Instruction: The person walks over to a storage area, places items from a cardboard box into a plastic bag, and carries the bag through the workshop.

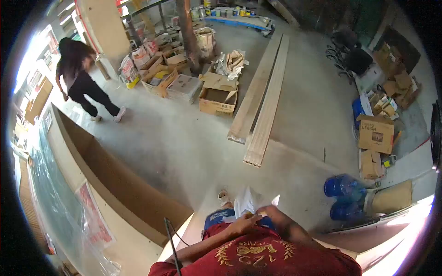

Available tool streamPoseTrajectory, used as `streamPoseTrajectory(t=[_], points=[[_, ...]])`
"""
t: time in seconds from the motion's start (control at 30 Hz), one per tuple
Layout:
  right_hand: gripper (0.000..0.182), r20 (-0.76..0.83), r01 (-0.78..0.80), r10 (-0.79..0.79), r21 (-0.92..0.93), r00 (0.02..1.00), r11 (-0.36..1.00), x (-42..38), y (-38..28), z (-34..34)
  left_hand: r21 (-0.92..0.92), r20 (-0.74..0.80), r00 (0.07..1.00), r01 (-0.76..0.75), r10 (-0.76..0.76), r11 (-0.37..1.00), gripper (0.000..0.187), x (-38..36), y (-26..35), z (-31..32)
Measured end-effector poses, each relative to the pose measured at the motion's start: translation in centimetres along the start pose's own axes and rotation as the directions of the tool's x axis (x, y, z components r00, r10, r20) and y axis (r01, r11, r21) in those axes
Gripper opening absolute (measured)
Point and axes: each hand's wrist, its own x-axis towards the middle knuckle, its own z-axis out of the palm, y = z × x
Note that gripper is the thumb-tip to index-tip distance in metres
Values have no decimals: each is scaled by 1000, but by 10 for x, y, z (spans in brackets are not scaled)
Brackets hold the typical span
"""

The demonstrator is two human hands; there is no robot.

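The left hand (243, 224) lies with loose fingers on a white cloth (248, 201), which sits at 12 o'clock from it, at the waist. The right hand (267, 212) touches the cloth; its grip I cannot tell.

Wearer seen from above: red printed shirt, blue lower garment, light footwear

The person wears a dark red short-sleeved shirt (258, 257) with a gold print across the chest: a laurel-like wreath curving round lettering and the digits "125", which read upside down from the head camera. The forearms are bare below the sleeves, and both hands, the left hand (243, 224) and the right hand (269, 212), carry no gloves. Below the shirt shows a strip of blue garment (218, 216) with a pale marking on it. One foot shows in a light-coloured sandal or slipper (224, 198); its details are too small to tell.
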Motion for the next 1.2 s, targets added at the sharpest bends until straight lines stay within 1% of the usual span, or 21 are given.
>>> streamPoseTrajectory(t=[0.1, 0.13, 0.17, 0.2, 0.23, 0.3, 0.33, 0.37, 0.43, 0.47, 0.57, 0.6, 0.63, 0.67, 0.7, 0.77, 0.9, 0.93, 1.0, 1.07, 1.2], points=[[33, -70, -107, 102, -82, 992, 991, 49, -46, -21, 61, -57, 986, -155, 159, 986, 36, 15, -1, -50], [33, -106, -127, 117, -93, 987, 987, 64, -48, -26, -231, 105, 905, 426, -413, 875, 29, 27, 39, -79], [33, -140, -152, 137, -102, 981, 983, 79, -43, -25, -63, 64, 927, 374, -370, 925, 29, 27, 62, -103], [33, -178, -191, 171, -104, 969, 976, 90, -38, -28, 16, -37, 994, 105, -105, 994, 33, 29, 61, -117], [33, -212, -244, 218, -107, 953, 964, 98, -28, -29, -550, -28, 857, 417, -515, 724, 39, 35, 47, -125], [33, -260, -352, 318, -100, 912, 930, 128, -2, -29, -199, -283, 956, 21, -78, 980, 38, 43, 34, -135], [33, -269, -411, 374, -95, 888, 907, 146, 12, -28, -457, -199, 933, 183, -301, 870, 38, 51, 34, -149], [34, -268, -472, 434, -93, 860, 877, 164, 25, -26, -447, -142, 942, 213, -305, 869, 38, 56, 17, -161], [34, -295, -549, 518, -31, 803, 835, 207, 54, -12, -244, -118, 991, 31, -62, 969, 26, 52, -14, -178], [34, -377, -217, 346, 342, 859, 914, 211, 99, 1, -653, -154, 885, 242, -439, 717, 28, 57, 35, -176], [26, -314, -26, 3, -71, 950, 997, 319, 168, 9, -371, -173, 951, 180, -258, 911, 36, 74, -5, -225], [23, -347, 318, -500, -463, 794, 827, 355, 167, -2, -366, -176, 948, 185, -263, 912, 36, 85, -1, -242], [24, -251, 26, -52, -103, 966, 994, 366, 171, -3, -548, -136, 904, 272, -405, 791, 36, 95, 6, -261], [25, -177, -62, 54, -35, 983, 997, 386, 168, -9, -706, -66, 848, 333, -526, 625, 36, 107, 14, -278], [27, -115, -111, 110, -6, 987, 994, 405, 159, -19, -701, -73, 847, 332, -526, 631, 36, 115, 15, -290], [31, -12, -174, 174, 39, 985, 984, 445, 166, -31, 4, -245, 969, 29, -28, 1000, 31, 125, 10, -307], [41, 385, -543, 458, 147, 801, 827, 576, 287, -17, -386, -200, 856, 378, -476, 842, 29, 143, 32, -351], [46, 243, -264, 199, 270, 949, 926, 576, 297, -10, -395, -194, 840, 407, -507, 824, 28, 147, 34, -360], [56, -126, 407, -387, 269, 913, 873, 465, 128, -93, -384, -188, 828, 433, -528, 816, 27, 156, 37, -372], [57, -85, 64, -59, 59, 995, 996, 467, 35, -134, -388, -182, 810, 461, -557, 798, 26, 159, 40, -387], [58, 72, -71, 76, -59, 995, 996, 501, -4, -146, -473, -208, 759, 474, -617, 743, 25, 160, 28, -410]])
